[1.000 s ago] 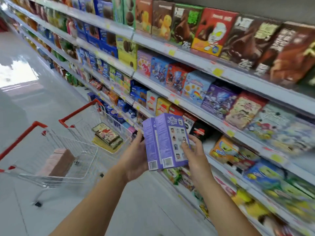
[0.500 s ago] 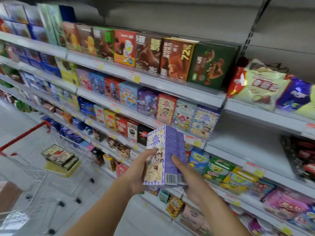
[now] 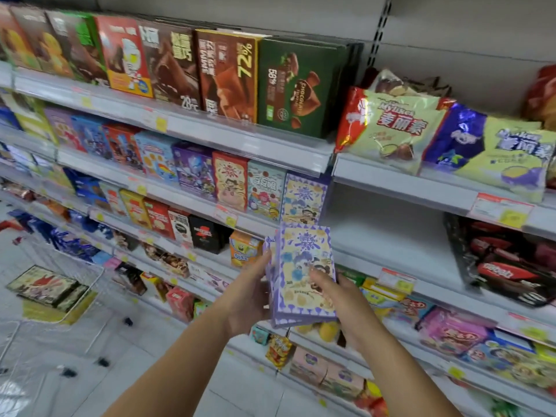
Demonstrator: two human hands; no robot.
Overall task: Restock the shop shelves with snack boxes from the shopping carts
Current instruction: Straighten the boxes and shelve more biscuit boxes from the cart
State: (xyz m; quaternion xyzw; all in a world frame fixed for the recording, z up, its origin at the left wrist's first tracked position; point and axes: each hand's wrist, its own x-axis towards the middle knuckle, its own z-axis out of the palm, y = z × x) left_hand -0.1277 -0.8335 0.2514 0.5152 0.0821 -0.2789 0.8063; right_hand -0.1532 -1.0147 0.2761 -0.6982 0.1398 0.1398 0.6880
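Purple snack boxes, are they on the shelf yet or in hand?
In hand: left hand and right hand grip the purple snack boxes upright, off the shelf.

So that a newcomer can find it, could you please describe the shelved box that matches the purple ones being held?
Find the dark green cardboard chocolate box ending the top shelf's row. Below it, on the next shelf down, the last upright box is the purple-and-cream cardboard box. Unlike its neighbours, it has a purple zigzag border, with an empty gap on its right.
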